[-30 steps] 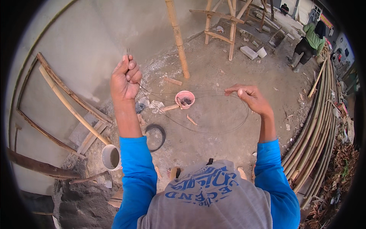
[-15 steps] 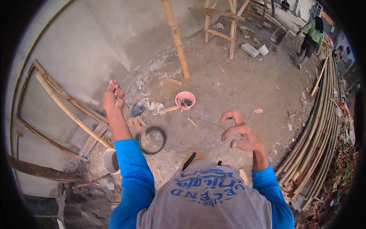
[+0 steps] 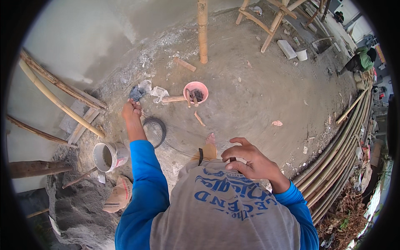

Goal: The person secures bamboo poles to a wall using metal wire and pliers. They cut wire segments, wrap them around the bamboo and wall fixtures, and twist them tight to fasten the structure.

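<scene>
My left hand (image 3: 132, 109) is closed in a pinch on thin dark wire, arm stretched forward on the left. Loose strands of wire (image 3: 183, 131) run from it toward my right hand (image 3: 248, 159), which is held before my chest. The right thumb and fingers are curled in around the wire; its exact hold is partly hidden. A black coil of wire (image 3: 163, 132) lies on the ground just right of my left hand. Beyond the hands stands a pink bucket (image 3: 205, 88) with dark bits inside and a wooden handle (image 3: 173, 98) against it.
Crumpled plastic (image 3: 159, 93) lies past my left hand. A white bucket (image 3: 121, 156) stands beside a grey sand heap (image 3: 75, 208) at left. Bamboo poles (image 3: 337, 166) are stacked along the right. An upright bamboo post (image 3: 203, 33) rises ahead; a person (image 3: 362, 60) bends at far right.
My left hand has come down, nearer the plastic. My right hand has moved left and closer to my chest, its fingers curling in. The view has shifted; the far person now bends lower.
</scene>
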{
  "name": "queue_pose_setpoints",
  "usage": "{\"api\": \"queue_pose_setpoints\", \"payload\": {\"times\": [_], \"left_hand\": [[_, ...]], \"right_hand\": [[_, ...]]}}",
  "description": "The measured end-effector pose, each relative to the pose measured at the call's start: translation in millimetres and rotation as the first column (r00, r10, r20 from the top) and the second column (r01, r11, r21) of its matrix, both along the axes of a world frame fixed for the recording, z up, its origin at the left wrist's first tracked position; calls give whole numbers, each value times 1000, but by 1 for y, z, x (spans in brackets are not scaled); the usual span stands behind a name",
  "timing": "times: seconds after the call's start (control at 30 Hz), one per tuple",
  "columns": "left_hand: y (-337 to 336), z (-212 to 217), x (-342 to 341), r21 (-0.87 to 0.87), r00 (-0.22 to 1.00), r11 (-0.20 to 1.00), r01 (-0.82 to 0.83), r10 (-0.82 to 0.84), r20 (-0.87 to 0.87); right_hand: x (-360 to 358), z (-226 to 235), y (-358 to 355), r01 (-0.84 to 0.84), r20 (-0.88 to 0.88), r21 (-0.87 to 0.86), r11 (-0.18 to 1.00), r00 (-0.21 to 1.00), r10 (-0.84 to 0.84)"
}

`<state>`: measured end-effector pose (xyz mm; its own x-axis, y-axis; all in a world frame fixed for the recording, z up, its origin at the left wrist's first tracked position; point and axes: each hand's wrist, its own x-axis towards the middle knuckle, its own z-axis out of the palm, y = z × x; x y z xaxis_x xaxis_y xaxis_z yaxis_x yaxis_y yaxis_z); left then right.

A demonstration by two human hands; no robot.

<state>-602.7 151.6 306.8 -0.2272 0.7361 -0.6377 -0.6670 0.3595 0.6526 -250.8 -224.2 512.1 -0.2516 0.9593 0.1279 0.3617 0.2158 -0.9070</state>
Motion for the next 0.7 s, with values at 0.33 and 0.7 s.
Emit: {"api": "queue_pose_setpoints", "payload": {"times": [0.33, 0.7], "left_hand": [[60, -11, 32, -154, 940, 941, -302, 321, 119], [82, 69, 77, 241, 911, 893, -379, 315, 267]], "right_hand": [[92, -15, 73, 261, 152, -33, 965, 955, -253], [178, -105, 163, 168, -92, -384, 908, 972, -218]]}}
